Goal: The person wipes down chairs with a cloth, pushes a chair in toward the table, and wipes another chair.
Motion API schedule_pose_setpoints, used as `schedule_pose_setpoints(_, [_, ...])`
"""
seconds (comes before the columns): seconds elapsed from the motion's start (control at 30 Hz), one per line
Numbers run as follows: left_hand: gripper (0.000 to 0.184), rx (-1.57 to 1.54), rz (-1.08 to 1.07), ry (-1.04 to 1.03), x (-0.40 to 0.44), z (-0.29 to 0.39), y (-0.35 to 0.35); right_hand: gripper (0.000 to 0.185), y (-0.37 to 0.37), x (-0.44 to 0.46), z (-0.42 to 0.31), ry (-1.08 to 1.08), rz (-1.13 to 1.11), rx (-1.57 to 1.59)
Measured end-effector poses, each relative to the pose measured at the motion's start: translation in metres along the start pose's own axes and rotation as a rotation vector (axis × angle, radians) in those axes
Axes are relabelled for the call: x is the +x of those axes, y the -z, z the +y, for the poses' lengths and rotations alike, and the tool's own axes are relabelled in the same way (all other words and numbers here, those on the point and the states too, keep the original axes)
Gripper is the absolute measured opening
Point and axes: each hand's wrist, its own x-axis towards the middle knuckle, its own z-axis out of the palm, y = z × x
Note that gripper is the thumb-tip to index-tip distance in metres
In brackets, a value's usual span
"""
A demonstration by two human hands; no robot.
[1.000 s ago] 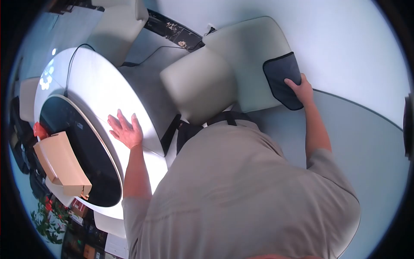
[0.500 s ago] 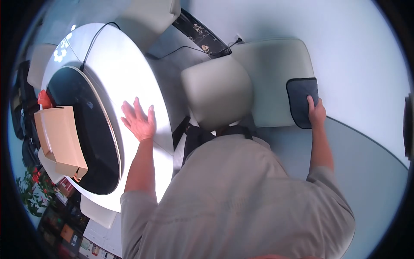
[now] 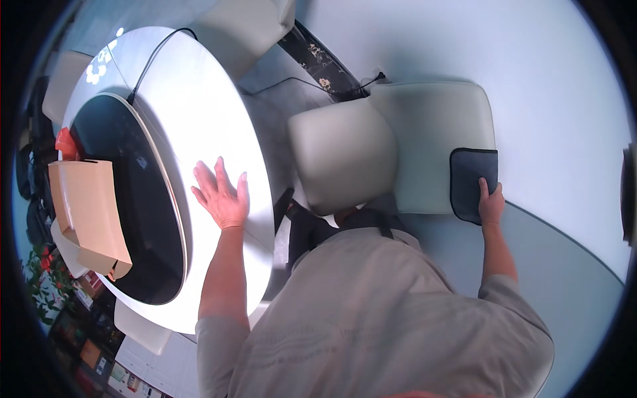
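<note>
My left hand (image 3: 224, 199) lies palm down with fingers spread on the white round table (image 3: 219, 126), to the right of the dark glossy round panel (image 3: 136, 199). In my right hand (image 3: 491, 202) is a flat dark grey cloth (image 3: 468, 179) with black edging, pinched at its right edge between thumb and fingers. The cloth is spread against the upright back of the beige chair (image 3: 434, 119), near its right lower corner.
An open cardboard box (image 3: 93, 212) and a red bag (image 3: 66, 144) rest on the dark panel. A black cable (image 3: 151, 60) crosses the table. Another beige chair (image 3: 242, 33) stands beyond. Red-flowered plant (image 3: 43, 278) at lower left.
The view has shifted, so chair, cloth and hands appear lower and further right. My right hand still holds the cloth against the chair; my left hand stays spread on the table.
</note>
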Motion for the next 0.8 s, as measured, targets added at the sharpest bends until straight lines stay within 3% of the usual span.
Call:
schedule_pose_setpoints(0.2, [0.07, -0.002, -0.009, -0.001, 0.001, 0.001, 0.002, 0.053, 0.0, -0.001, 0.006, 0.006, -0.017, 0.168])
schedule_pose_setpoints(0.53, [0.068, 0.038, 0.023, -0.025, -0.003, 0.0, -0.005, 0.055, 0.003, -0.011, -0.008, -0.098, 0.078, 0.103])
schedule_pose_setpoints(0.67, [0.068, 0.072, 0.02, -0.014, -0.004, 0.003, -0.002, 0.053, -0.008, -0.01, -0.004, -0.182, 0.144, 0.188])
schedule_pose_setpoints(0.8, [0.069, 0.104, 0.013, -0.001, -0.005, 0.001, -0.005, 0.044, 0.009, -0.01, -0.019, -0.133, 0.282, 0.185])
